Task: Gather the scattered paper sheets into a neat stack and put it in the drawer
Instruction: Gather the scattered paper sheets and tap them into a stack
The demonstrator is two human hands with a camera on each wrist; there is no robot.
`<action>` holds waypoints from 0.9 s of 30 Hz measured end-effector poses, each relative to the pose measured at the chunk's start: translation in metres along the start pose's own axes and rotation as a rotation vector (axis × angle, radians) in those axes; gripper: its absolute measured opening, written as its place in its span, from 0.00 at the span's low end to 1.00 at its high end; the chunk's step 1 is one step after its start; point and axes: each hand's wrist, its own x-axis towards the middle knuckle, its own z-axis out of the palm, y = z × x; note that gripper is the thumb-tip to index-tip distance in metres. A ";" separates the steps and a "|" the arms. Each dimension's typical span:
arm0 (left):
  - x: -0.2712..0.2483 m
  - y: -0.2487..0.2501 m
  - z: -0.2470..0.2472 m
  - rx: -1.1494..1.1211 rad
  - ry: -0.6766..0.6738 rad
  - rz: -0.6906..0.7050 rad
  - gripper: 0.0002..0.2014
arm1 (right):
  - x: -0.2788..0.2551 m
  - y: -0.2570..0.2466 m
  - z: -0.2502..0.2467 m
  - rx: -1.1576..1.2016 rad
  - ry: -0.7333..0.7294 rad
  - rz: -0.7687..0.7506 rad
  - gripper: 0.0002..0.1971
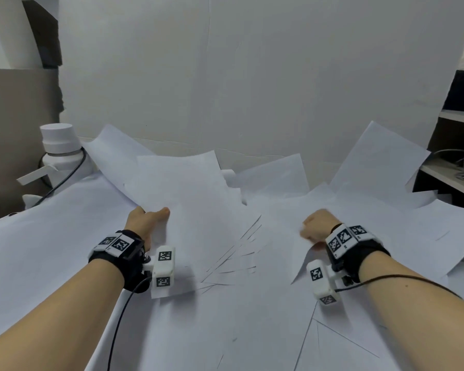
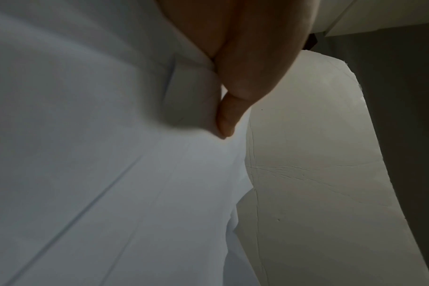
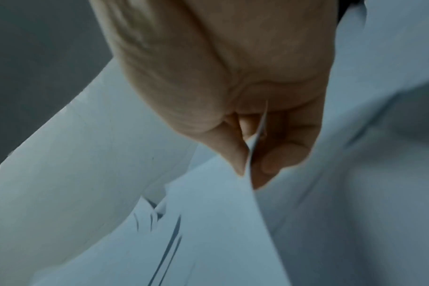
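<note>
Early stage, by the look of it: plain white paper sheets (image 1: 225, 303) spread loose and overlapping across the desk, no neat stack yet. At 10 o'clock, left hand (image 1: 145, 220) gripping a sheet's edge, thumb on top. At 2 o'clock, right hand (image 1: 318, 226) pinching another sheet. Farther off at 11 o'clock, a white capped plastic bottle (image 1: 58, 145), contents hidden. No drawer visible.

A white-covered surface (image 1: 38, 250) carries loose white paper sheets (image 1: 198, 199), overlapping and fanned across its middle and right side; some curl up against the back wall. A white bottle (image 1: 60, 153) stands at its far left corner, with a black cable (image 1: 65, 178) beside it.
</note>
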 end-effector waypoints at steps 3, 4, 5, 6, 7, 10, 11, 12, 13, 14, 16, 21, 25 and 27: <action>0.003 -0.003 -0.002 0.057 0.022 -0.036 0.23 | -0.002 -0.005 -0.034 -0.251 0.310 -0.149 0.18; 0.000 -0.001 0.000 0.090 0.038 -0.049 0.22 | -0.002 -0.010 -0.045 -0.068 0.383 -0.138 0.17; -0.003 0.000 0.003 0.121 0.052 -0.064 0.21 | 0.005 -0.012 -0.056 0.157 0.469 -0.172 0.15; -0.004 0.000 0.006 0.138 0.065 -0.081 0.21 | 0.008 -0.014 -0.066 0.351 0.578 -0.185 0.13; -0.006 0.001 0.010 0.153 0.074 -0.097 0.21 | 0.006 -0.018 -0.073 0.453 0.671 -0.206 0.12; -0.014 -0.002 0.019 0.203 0.083 -0.154 0.23 | -0.020 -0.039 -0.083 0.564 0.862 -0.369 0.09; -0.019 -0.003 0.023 0.205 0.070 -0.175 0.24 | -0.029 -0.047 -0.083 0.570 0.871 -0.450 0.08; -0.023 -0.003 0.027 0.208 0.058 -0.190 0.23 | -0.039 -0.055 -0.080 0.575 0.863 -0.523 0.08; -0.025 -0.002 0.031 0.203 0.047 -0.207 0.21 | -0.047 -0.062 -0.078 0.567 0.845 -0.586 0.08; -0.029 -0.001 0.035 0.193 0.036 -0.224 0.20 | -0.056 -0.068 -0.073 0.546 0.818 -0.638 0.08; -0.038 0.003 0.042 0.165 0.025 -0.232 0.19 | -0.062 -0.071 -0.058 0.475 0.741 -0.653 0.09; -0.040 0.003 0.057 -0.002 0.021 -0.250 0.30 | -0.052 -0.061 -0.022 0.601 0.444 -0.362 0.13; -0.062 0.013 0.069 -0.078 -0.014 -0.264 0.18 | -0.077 -0.050 0.012 0.229 0.200 -0.103 0.24; -0.070 0.017 0.073 -0.144 -0.036 -0.248 0.18 | -0.084 -0.044 0.022 0.640 -0.013 -0.016 0.15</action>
